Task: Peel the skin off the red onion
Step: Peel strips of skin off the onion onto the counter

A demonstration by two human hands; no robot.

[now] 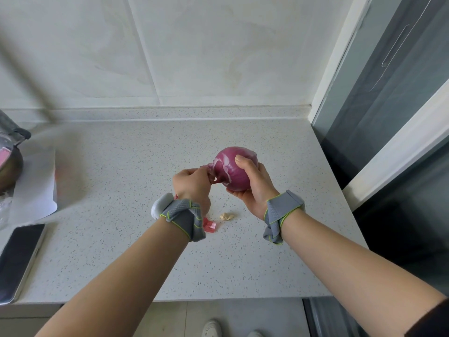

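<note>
onion [237, 170]: held above the worktop [121, 190]
right hand [254, 188]: cups and steadies it
left hand [193, 184]: pinches loose skin [212, 167]
advice: pull slowly along the curve, keeping the strip whole

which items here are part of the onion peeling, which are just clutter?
In the job:
red onion, gripped by the right hand
strip of skin, pinched by the left hand
peel scraps on the countertop

Lying about:
phone at the counter's left edge
sheet of paper
pot, partly out of view
</note>
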